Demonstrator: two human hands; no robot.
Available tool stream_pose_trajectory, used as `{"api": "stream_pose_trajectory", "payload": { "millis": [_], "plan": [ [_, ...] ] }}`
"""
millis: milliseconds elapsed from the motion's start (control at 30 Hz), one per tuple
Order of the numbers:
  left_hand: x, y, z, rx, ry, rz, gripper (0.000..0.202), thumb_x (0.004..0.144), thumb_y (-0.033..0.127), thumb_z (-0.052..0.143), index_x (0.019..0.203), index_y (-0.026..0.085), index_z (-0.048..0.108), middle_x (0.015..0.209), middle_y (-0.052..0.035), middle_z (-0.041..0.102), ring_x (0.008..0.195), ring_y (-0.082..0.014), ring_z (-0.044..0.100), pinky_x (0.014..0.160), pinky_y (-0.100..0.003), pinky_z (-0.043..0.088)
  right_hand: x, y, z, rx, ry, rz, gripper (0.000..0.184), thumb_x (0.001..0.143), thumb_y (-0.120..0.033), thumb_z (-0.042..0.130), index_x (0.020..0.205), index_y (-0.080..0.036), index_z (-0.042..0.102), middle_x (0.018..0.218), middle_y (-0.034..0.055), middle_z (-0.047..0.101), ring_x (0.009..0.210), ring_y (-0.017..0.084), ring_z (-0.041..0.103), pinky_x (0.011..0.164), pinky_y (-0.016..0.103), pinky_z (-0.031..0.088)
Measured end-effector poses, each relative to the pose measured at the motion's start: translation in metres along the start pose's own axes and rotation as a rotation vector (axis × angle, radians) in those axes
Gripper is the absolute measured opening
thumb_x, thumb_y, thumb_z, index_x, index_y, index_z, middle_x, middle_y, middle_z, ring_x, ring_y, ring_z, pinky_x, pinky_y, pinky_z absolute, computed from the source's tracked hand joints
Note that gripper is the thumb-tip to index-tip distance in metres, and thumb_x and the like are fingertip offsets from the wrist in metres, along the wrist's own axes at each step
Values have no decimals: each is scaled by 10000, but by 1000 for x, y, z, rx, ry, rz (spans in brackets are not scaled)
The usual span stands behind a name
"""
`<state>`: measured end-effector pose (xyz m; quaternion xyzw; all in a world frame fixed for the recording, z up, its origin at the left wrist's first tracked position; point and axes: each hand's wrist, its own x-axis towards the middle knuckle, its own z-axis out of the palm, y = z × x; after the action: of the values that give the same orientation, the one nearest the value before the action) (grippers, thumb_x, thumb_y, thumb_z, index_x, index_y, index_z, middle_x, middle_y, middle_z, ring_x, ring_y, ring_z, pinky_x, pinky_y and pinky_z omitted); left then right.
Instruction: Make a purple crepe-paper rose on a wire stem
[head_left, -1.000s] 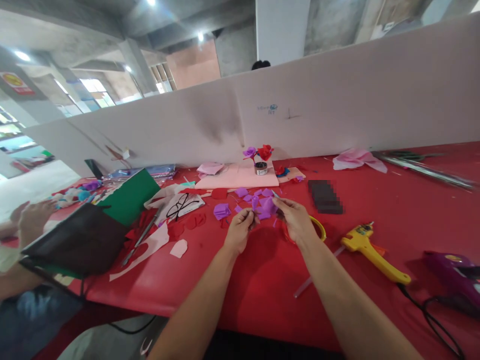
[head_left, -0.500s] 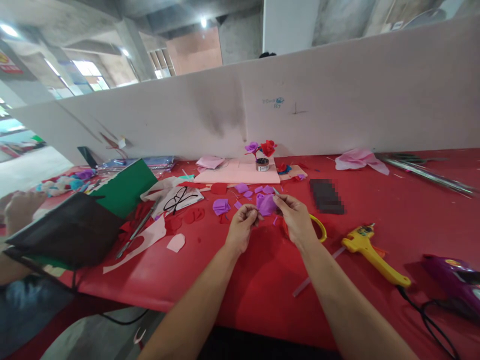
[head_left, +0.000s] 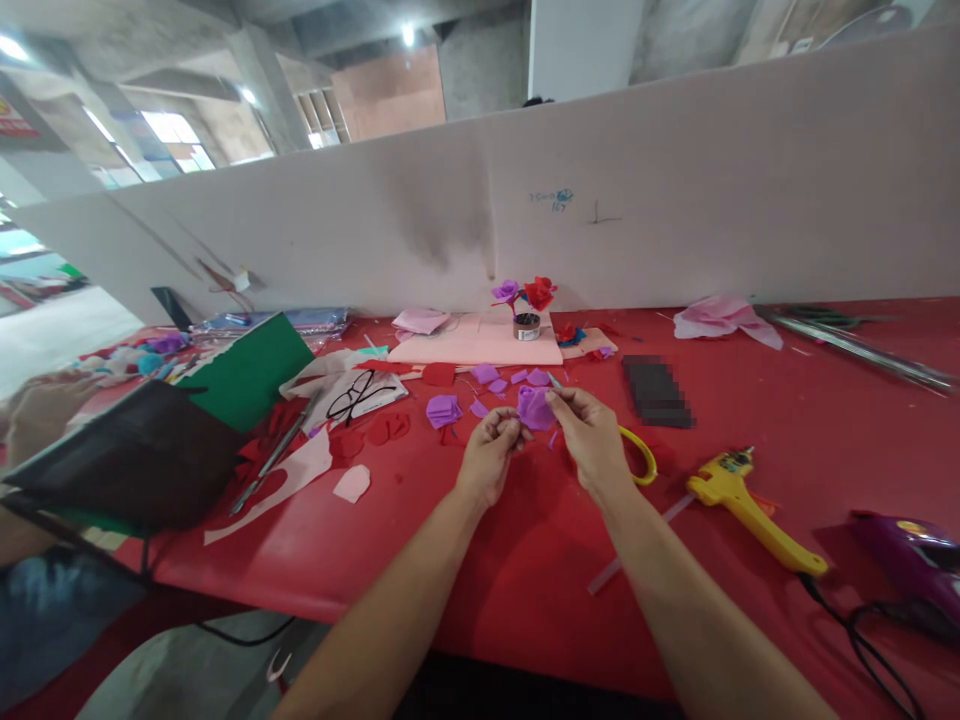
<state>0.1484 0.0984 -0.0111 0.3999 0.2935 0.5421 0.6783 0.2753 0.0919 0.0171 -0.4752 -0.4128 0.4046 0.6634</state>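
Both of my hands meet over the red table (head_left: 787, 420) around a small purple paper flower (head_left: 533, 407). My left hand (head_left: 489, 455) pinches its left side with curled fingers. My right hand (head_left: 592, 435) grips its right side, and a thin stick pokes up past the fingertips. Loose purple paper petals (head_left: 442, 410) lie on the table just beyond my hands. Yellow-handled scissors (head_left: 643, 455) rest partly under my right hand.
A yellow glue gun (head_left: 742, 505) and a purple glue gun (head_left: 911, 550) lie right. A small jar with paper roses (head_left: 527, 310) stands on pink sheets (head_left: 472, 348). Glasses (head_left: 360, 397), red scraps, green and black sheets (head_left: 142, 450) lie left; another person's hand (head_left: 41, 415) is beside them. A white partition (head_left: 675, 190) backs the table.
My hands have stayed together on the purple flower, turning it slightly. The camera has tilted a little, and the other person's hand at the left has shifted.
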Motion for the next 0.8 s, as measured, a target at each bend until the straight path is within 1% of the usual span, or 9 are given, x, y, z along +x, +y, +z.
{"api": "stream_pose_trajectory", "payload": {
  "millis": [200, 433, 567, 800],
  "plan": [
    [1, -3, 0, 10, -5, 19, 287, 698, 341, 738, 850, 160, 577, 646, 10, 606, 587, -84, 479, 589, -222, 343, -1, 3, -1, -49, -6, -33, 243, 734, -401, 686, 836, -181, 683, 788, 36, 712, 741, 182, 635, 740, 319, 482],
    [0, -3, 0, 35, -9, 31, 282, 700, 358, 741, 833, 159, 592, 659, 6, 601, 582, -81, 470, 594, -226, 352, -2, 1, 0, -44, -15, -45, 209, 747, -385, 678, 823, -190, 680, 794, 34, 717, 758, 184, 639, 735, 308, 482],
    [1, -3, -1, 23, -13, 37, 268, 710, 341, 736, 851, 162, 596, 659, 7, 607, 588, -81, 480, 599, -221, 352, -2, 1, 0, -49, -15, -53, 203, 760, -375, 671, 835, -187, 678, 802, 36, 715, 762, 179, 636, 741, 305, 480],
    [0, -3, 1, 18, 11, 38, 233, 696, 309, 738, 807, 161, 596, 643, 10, 630, 571, -77, 476, 603, -222, 354, -3, 0, 0, -66, -13, -57, 217, 763, -387, 667, 838, -184, 678, 805, 34, 717, 767, 181, 642, 750, 313, 482]
  ]
}}
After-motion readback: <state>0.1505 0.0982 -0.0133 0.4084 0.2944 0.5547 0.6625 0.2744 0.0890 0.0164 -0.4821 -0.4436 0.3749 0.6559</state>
